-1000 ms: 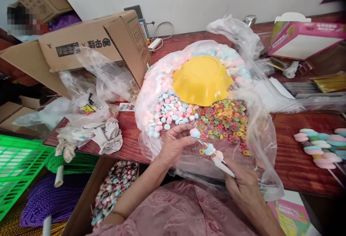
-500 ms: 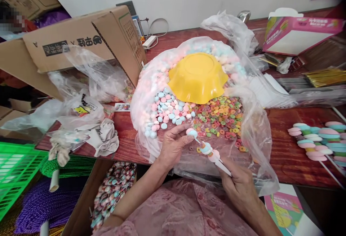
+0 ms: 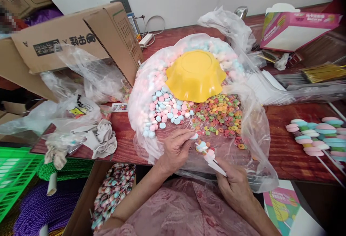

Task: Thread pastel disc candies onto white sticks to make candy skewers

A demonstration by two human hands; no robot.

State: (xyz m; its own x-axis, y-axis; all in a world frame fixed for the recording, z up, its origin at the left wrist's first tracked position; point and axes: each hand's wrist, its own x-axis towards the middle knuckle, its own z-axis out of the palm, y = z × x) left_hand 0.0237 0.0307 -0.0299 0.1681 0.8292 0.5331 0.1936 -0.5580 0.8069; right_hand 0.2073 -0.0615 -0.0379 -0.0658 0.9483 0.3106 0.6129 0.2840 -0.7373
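Note:
My right hand [image 3: 234,182] grips the white stick of a candy skewer [image 3: 207,152] that carries pink, blue and white pieces. My left hand [image 3: 175,148] pinches a pastel candy piece [image 3: 194,136] right at the skewer's tip. Both hands hover over the near edge of a big clear plastic bag [image 3: 256,135] spread on the red wooden table [image 3: 283,156]. Inside the bag lie pink and blue round candies [image 3: 167,110], colourful ring candies [image 3: 218,115] and an upside-down yellow bowl [image 3: 195,74].
Finished candy skewers [image 3: 316,137] lie at the right. A cardboard box [image 3: 75,41] and crumpled plastic bags [image 3: 81,95] stand at the left, a pink box [image 3: 294,29] at the back right. Below the table edge are a box of wrapped candies [image 3: 115,191] and a green crate [image 3: 13,173].
My left hand has brought the candy piece down toward the skewer tip, closer to the pieches on it. The view has shifted slightly; the right hand keeps its hold.

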